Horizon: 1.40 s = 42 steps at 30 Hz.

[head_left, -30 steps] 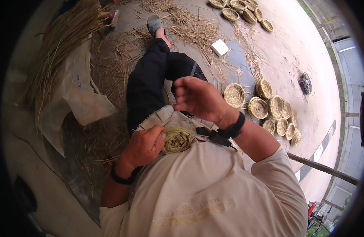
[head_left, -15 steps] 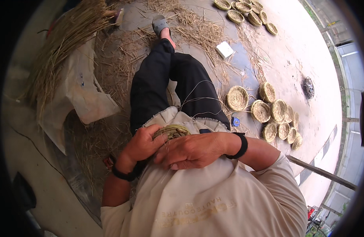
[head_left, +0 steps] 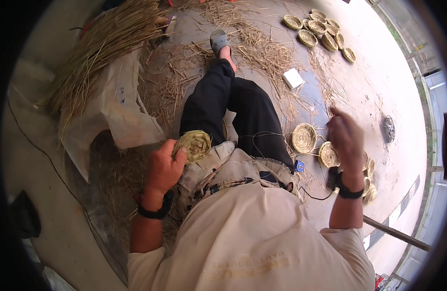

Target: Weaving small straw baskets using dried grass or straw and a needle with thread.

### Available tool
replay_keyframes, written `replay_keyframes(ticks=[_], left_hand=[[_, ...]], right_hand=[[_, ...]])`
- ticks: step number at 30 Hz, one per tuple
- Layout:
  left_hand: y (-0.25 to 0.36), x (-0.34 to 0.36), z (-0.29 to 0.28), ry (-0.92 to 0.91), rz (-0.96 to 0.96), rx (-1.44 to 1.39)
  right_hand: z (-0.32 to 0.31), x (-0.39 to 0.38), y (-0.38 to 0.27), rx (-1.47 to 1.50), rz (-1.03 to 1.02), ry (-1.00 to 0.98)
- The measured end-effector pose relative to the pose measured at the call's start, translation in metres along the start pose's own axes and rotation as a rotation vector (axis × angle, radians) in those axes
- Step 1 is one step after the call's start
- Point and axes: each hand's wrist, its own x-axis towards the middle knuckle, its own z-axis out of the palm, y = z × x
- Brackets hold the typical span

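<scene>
My left hand [head_left: 165,165] grips the edge of a small round coil of greenish straw [head_left: 196,145], the start of a woven basket, with the thumb on top. It is held over my left thigh. My right hand [head_left: 346,138] is lifted out to the right, well apart from the coil. Its fingers are curled together and blurred; what they hold, if anything, I cannot make out. A thin, pale, looping strand [head_left: 262,134] crosses my right thigh between the hands. A cloth [head_left: 223,162] lies across my lap.
Finished straw baskets [head_left: 304,137] sit to the right, partly behind my right hand, and another cluster [head_left: 316,26] at the far right. A blue tape measure [head_left: 299,166], a white box [head_left: 293,78] and loose straw [head_left: 264,51] are on the floor. A straw bundle [head_left: 104,53] lies left.
My right hand has left the coil and swung up and out to the right. My left hand has shifted slightly left and forward with the coil, now in plain sight. The view has shifted.
</scene>
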Motion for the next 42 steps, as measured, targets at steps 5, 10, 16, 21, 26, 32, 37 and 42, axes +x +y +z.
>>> replay_keyframes(ticks=[5,10,16,21,26,32,37,42], left_hand=[[0.019,-0.003,0.008,-0.038,0.052,0.067],[0.029,-0.004,0.011,-0.03,0.094,0.051],[0.036,-0.009,0.016,-0.04,0.109,0.023],[0.032,-0.007,0.023,0.018,0.201,0.14],[0.052,-0.009,0.03,0.111,0.264,0.28],[0.048,-0.008,0.021,0.068,0.302,0.323],[0.039,-0.002,0.017,0.091,0.311,0.408],[0.049,-0.006,0.021,0.021,0.497,0.368]], right_hand=[[0.122,-0.035,-0.011,-0.201,-0.249,-0.746],[0.16,-0.041,-0.002,-0.228,-0.377,-0.737],[0.157,-0.048,0.0,-0.234,-0.369,-0.783],[0.162,-0.05,0.001,-0.254,-0.349,-0.751],[0.175,-0.045,-0.006,-0.231,-0.349,-0.718],[0.181,-0.03,-0.007,-0.163,-0.313,-0.757],[0.166,-0.037,0.006,-0.216,-0.27,-0.855],[0.168,-0.035,-0.008,-0.452,-0.418,-0.785]])
